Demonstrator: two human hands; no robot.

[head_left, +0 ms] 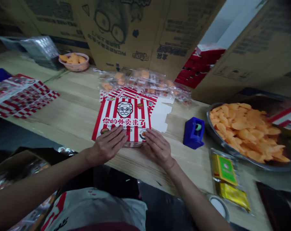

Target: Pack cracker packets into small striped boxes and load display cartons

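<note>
A red-and-white striped takeaway box [133,110] with a cartoon face and lettering on its lid lies on the wooden table in front of me. My left hand [110,144] rests over the lid's front edge, its fingers stretched out flat and nothing held in them. At the front right corner, my right hand [158,146] has its fingertips on the lid and its lower part against the box's front, gripping that corner. Its thumb is mostly hidden. Behind the box lie flat striped cardboard pieces [157,99], one showing a white underside with cut tabs.
Clear packets [145,77] of orange pieces line the back. A blue tape dispenser [193,133] and a metal bowl of orange chip-like pieces [246,128] stand right, near yellow packets [234,194]. A pink bowl [76,65] and striped sheets [22,96] are left. Cardboard cartons [145,32] wall the back.
</note>
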